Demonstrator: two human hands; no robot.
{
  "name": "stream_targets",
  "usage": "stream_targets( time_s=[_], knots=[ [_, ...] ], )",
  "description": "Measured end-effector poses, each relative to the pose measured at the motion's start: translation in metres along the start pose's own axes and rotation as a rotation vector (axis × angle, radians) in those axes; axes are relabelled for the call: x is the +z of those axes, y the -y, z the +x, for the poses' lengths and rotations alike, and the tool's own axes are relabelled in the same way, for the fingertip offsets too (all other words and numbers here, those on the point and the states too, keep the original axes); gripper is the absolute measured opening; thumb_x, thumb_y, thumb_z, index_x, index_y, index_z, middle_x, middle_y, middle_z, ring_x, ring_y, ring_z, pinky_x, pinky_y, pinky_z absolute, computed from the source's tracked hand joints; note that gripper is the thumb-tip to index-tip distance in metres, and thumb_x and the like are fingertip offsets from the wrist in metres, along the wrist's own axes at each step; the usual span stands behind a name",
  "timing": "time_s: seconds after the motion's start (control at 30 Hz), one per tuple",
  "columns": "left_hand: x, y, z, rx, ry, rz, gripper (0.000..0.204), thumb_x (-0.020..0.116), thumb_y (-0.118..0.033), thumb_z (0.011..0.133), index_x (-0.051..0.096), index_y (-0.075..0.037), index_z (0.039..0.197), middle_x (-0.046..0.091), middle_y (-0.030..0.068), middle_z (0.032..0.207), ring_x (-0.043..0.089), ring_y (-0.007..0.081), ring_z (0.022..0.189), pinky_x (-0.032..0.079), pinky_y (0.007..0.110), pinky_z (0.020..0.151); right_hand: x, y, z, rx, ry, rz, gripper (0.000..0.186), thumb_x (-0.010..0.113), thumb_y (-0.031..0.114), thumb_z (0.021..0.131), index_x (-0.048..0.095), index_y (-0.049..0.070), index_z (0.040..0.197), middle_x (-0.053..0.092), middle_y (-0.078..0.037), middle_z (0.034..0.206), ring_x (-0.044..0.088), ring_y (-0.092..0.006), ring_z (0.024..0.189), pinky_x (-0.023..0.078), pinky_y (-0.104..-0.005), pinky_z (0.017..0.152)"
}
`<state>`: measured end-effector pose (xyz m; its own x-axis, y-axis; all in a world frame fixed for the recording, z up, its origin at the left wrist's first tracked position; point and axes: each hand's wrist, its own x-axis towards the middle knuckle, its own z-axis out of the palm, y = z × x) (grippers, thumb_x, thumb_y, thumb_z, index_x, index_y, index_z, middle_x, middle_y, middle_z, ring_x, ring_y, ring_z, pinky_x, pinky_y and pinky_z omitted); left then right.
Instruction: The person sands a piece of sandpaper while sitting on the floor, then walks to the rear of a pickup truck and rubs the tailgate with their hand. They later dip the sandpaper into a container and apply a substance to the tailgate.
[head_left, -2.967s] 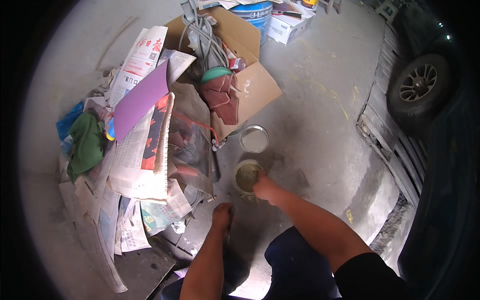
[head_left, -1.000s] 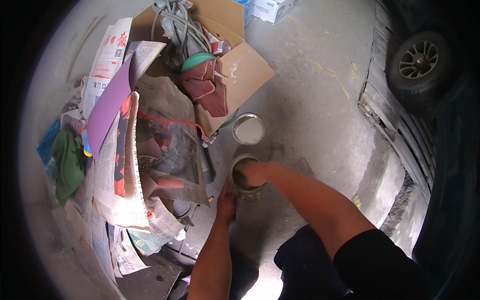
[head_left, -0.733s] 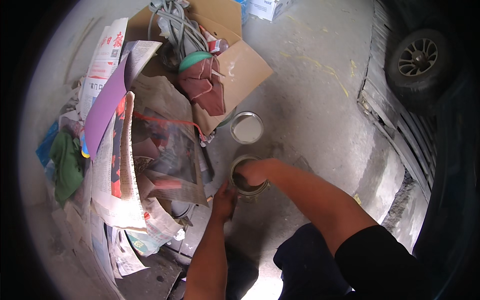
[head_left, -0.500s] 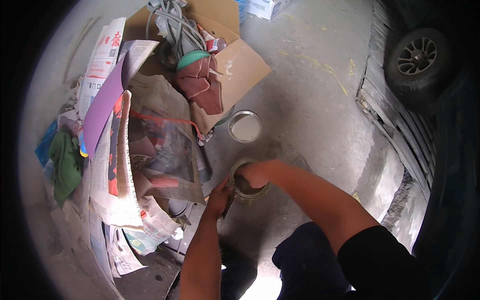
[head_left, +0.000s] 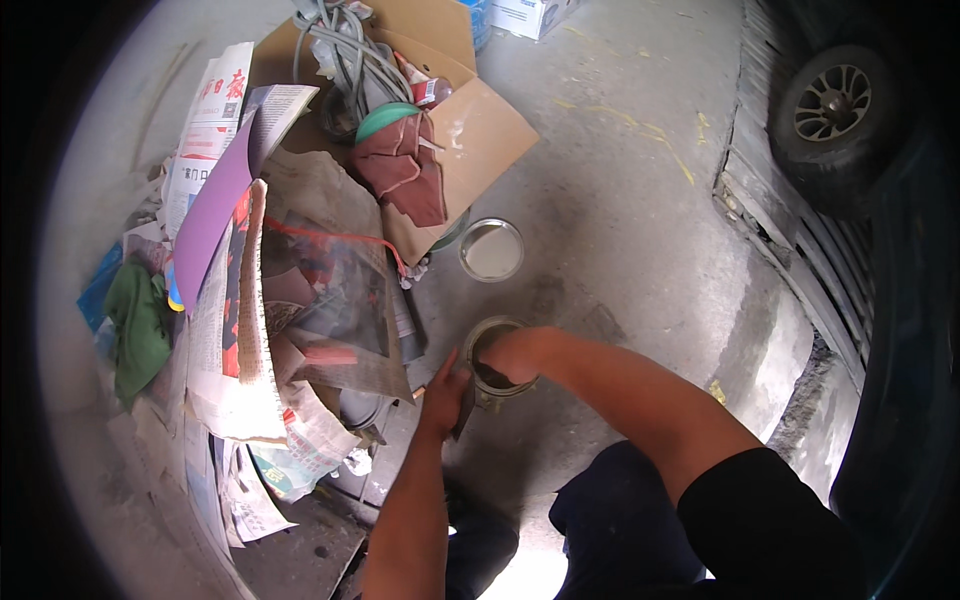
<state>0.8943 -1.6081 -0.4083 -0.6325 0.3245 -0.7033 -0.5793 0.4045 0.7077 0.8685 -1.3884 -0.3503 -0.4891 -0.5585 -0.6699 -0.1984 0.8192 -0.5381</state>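
Metal tin can [head_left: 497, 362], round and open-topped, standing upright on the grey concrete floor [head_left: 620, 230] directly in front of the crouching person, its interior dark. The right hand [head_left: 512, 352] rests across the can's mouth with the fingers curled over or into the opening; whether they close on anything inside cannot be told. The left hand [head_left: 445, 388] lies against the can's left wall, fingers held together and fairly narrow, bracing the can; a thin dark object may sit under the palm, but this is unclear. Just beyond the can, apart from it, lies its likely lid [head_left: 491, 249], a shiny round metal disc, flat on the floor. Judged from its look, the can is rigid, its rim possibly sharp and its wall smooth; with contents it would feel moderately heavy, and it is best gripped round the wall with one hand steadying the rim. To the person's left rises a heap of newspapers [head_left: 235, 330], crowned by a purple sheet [head_left: 208, 222], with a green cloth [head_left: 138, 327] at its outer edge. Farther off, a flattened cardboard box [head_left: 480, 135] carries grey hoses [head_left: 345, 55] and a crumpled reddish-brown paper [head_left: 408, 172]. At upper right a car wheel [head_left: 833, 105] stands beside a drain grating [head_left: 815, 260]
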Motion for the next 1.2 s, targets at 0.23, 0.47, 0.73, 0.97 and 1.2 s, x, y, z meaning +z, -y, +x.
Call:
stream_targets(
  time_s=[0.23, 0.47, 0.73, 0.97, 1.2],
  knots=[
    [0.027, 0.028, -0.017, 0.141, 0.035, -0.139, 0.071, 0.056, -0.007, 0.096, 0.016, -0.007, 0.154, 0.066, 0.0099, 0.106, 0.062, 0.0153, 0.091, 0.047, 0.029, 0.087, 0.007, -0.003, 0.004, -0.051, -0.047, -0.07, 0.037, 0.06, 0.01, 0.08, 0.06, 0.005, 0.117, 0.066, -0.018, 0.112, 0.062, -0.0358, 0.108, 0.05, -0.0455, 0.088],
    [0.006, 0.005, -0.012, 0.051, 0.143, -0.046, 0.069, 0.054, -0.005, 0.096, 0.019, -0.008, 0.154, 0.064, 0.0075, 0.104, 0.06, 0.0135, 0.09, 0.046, 0.028, 0.086, -0.001, 0.004, 0.006, -0.06, 0.064, -0.147, 0.033, 0.06, 0.004, 0.077, 0.065, 0.004, 0.109, 0.067, -0.019, 0.108, 0.063, -0.0356, 0.106, 0.05, -0.043, 0.087],
    [-0.009, -0.019, -0.007, 0.037, 0.244, 0.164, 0.07, 0.059, -0.007, 0.092, 0.026, -0.013, 0.154, 0.063, 0.0042, 0.093, 0.056, 0.0099, 0.083, 0.045, 0.026, 0.081, 0.0, 0.003, 0.002, -0.069, 0.091, -0.164, 0.038, 0.06, 0.003, 0.075, 0.064, 0.006, 0.113, 0.067, -0.018, 0.109, 0.063, -0.036, 0.104, 0.05, -0.044, 0.085],
    [-0.013, -0.034, -0.028, 0.115, 0.21, 0.39, 0.069, 0.063, -0.016, 0.092, 0.03, -0.011, 0.152, 0.061, 0.0053, 0.079, 0.053, 0.0101, 0.073, 0.045, 0.027, 0.073, -0.025, 0.01, -0.054, -0.062, -0.193, 0.168, 0.046, 0.056, 0.003, 0.078, 0.057, 0.01, 0.123, 0.065, -0.018, 0.113, 0.062, -0.0384, 0.104, 0.051, -0.0445, 0.085],
    [-0.012, 0.0, -0.058, 0.168, 0.008, 0.437, 0.044, 0.058, -0.034, 0.094, 0.058, -0.003, 0.126, 0.069, 0.0195, 0.097, 0.066, 0.0295, 0.092, 0.048, 0.036, 0.084, -0.018, 0.007, -0.128, -0.122, -0.434, 0.586, 0.057, 0.048, -0.013, 0.079, 0.048, 0.005, 0.133, 0.061, -0.016, 0.126, 0.058, -0.027, 0.119, 0.046, -0.0375, 0.095]
  ],
)
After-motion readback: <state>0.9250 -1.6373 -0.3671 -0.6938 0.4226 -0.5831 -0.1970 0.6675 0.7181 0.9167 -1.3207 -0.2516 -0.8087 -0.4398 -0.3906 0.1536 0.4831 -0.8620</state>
